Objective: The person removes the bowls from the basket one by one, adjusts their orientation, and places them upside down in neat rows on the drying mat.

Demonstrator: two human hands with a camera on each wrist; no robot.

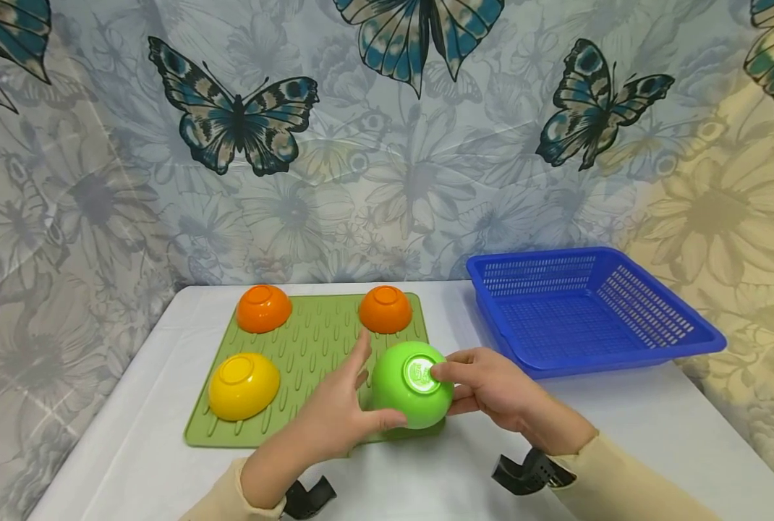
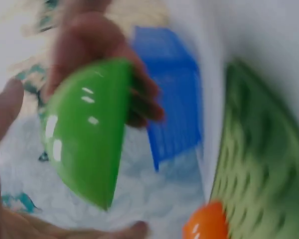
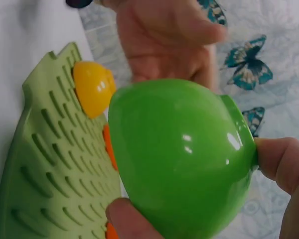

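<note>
A green bowl [image 1: 405, 394] is held over the front right corner of the green drying mat [image 1: 315, 347], its base turned up toward the head camera. My right hand [image 1: 507, 394] pinches it, thumb on the base and fingers at the rim. Beside its left side is my left hand [image 1: 331, 412], thumb and fingers spread; in the left wrist view a gap shows between them and the green bowl [image 2: 87, 134]. Upside down on the mat sit a yellow bowl [image 1: 244, 391] at front left and two orange bowls, one at back left [image 1: 263, 311], another at back right [image 1: 385, 311].
A blue plastic basket [image 1: 511, 351] with slotted walls stands on the white table [image 1: 485, 463] at the right. Behind the table hangs a butterfly-print cloth [image 1: 387, 195]. Black straps [image 1: 524, 474] are on both wrists.
</note>
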